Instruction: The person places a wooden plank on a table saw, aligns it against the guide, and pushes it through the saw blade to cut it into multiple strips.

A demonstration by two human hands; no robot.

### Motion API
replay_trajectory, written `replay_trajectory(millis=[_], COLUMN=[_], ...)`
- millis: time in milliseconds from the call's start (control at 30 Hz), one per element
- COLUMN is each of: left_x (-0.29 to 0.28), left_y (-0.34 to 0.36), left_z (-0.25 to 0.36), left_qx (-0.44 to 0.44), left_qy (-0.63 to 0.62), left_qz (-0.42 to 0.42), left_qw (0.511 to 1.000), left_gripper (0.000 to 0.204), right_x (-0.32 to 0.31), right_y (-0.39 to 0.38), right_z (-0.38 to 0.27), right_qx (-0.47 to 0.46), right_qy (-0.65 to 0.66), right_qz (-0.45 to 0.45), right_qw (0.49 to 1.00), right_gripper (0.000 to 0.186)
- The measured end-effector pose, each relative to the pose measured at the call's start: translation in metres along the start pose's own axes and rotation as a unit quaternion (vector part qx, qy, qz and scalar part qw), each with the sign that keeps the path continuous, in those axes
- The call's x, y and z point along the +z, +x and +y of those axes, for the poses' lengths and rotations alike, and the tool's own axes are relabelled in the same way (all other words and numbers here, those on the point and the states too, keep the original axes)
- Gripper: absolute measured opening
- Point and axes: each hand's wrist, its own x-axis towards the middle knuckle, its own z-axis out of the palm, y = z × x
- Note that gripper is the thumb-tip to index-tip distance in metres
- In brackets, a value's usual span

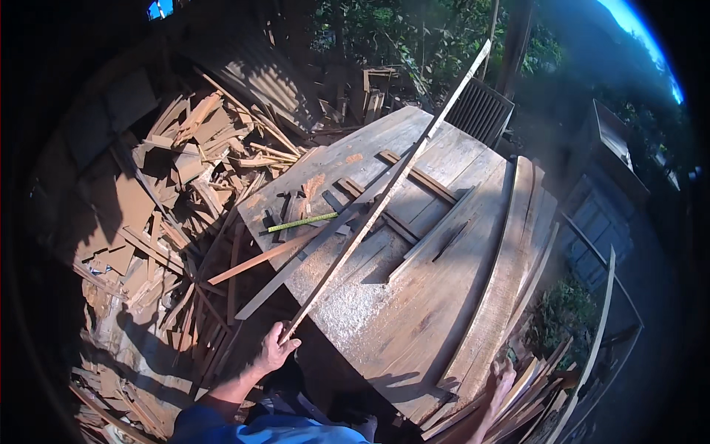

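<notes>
wooden strip (384, 196) hides ruler's (302, 221) end

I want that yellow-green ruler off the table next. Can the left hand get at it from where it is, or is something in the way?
Probably not right away. The left hand is shut on the near end of the long wooden strip, and the yellow-green ruler lies farther up the table; nothing covers it.

Long thin wooden strip (384, 194) — slanted across table

Offcuts (181, 159) crowding workbench's (414, 325) left side
</notes>
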Motion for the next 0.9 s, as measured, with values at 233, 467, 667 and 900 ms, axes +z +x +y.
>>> replay_trajectory(millis=[233,467,667,900], left_x=[-0.039,-0.099,-0.105,-0.168], left_y=[-0.161,-0.324,-0.428,-0.54], left_z=[-0.047,-0.109,-0.148,-0.143], left_qx=[0.037,-0.099,-0.2,-0.357], left_qy=[0.03,0.101,0.035,-0.173], left_qz=[0.133,0.071,0.013,0.137], left_qw=[0.99,0.987,0.979,0.908], left_gripper=[0.053,0.04,0.027,0.04], right_x=[0.002,0.053,0.17,0.175], right_y=[0.007,-0.079,-0.215,-0.502], right_z=[-0.284,-0.442,-0.51,-0.523], right_qx=[-0.103,-0.181,-0.156,-0.424], right_qy=[0.612,0.614,0.675,0.547], right_qz=[-0.423,-0.352,-0.319,-0.32], right_qw=[0.661,0.683,0.647,0.648], right_gripper=[0.08,0.054,0.041,0.041])
